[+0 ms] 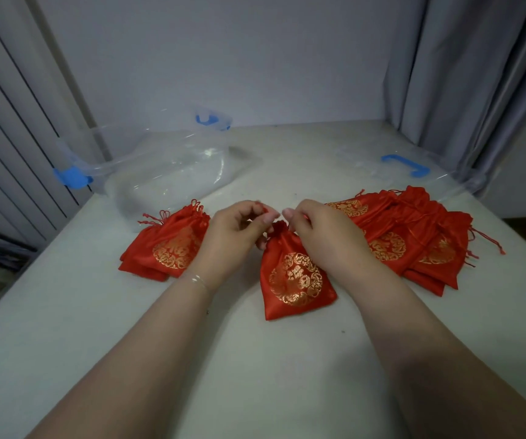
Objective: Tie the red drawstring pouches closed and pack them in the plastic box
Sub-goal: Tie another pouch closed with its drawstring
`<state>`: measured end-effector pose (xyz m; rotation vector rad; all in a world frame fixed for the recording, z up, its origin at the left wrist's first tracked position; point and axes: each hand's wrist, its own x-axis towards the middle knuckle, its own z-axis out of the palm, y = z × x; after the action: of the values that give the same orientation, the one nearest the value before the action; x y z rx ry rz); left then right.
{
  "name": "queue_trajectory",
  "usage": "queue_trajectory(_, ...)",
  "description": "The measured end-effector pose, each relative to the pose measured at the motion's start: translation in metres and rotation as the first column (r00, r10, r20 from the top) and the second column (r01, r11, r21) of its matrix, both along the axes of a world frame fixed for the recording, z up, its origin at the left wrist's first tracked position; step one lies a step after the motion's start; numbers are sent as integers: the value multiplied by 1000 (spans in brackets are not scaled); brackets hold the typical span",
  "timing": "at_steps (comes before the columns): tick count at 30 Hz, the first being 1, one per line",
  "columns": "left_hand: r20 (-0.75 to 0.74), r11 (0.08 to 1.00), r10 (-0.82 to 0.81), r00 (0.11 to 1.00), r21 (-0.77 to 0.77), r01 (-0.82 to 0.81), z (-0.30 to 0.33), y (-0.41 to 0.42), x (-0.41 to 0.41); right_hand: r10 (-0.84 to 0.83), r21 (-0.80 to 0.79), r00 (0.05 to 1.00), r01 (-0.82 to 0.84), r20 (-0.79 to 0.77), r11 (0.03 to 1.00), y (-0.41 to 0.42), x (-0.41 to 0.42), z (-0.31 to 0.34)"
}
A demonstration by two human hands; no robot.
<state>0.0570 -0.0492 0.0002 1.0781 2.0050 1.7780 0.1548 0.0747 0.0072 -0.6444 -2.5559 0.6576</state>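
Both hands, left hand (236,226) and right hand (321,236), pinching drawstring ends of centre pouch (296,280), tying; side piles (413,242) waiting; plastic box (166,172) looking empty

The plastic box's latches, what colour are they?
Blue latches on the clear plastic box, seen in the head view.

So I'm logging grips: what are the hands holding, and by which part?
Both the left hand and right hand pinch the drawstring at the gathered neck of the middle pouch.
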Motion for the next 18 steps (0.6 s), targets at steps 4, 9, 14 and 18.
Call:
queue_trajectory(4,35,996,93,995,-6,-93,0,2,0,66,-11,996,-67,-58,998,-9,5,8)
queue_trajectory(9,39,998,55,998,-44,-53,0,-2,-3,298,-22,952,-300,-76,954,-19,5,7)
queue_trajectory(14,-59,992,-50,997,-116,43,7,-4,2,279,-52,936,-297,-213,954,-17,3,5)
queue_trajectory(18,-45,969,-184,982,-177,173,10,-10,4,229,-159,940,-274,-255,948,-15,0,3)
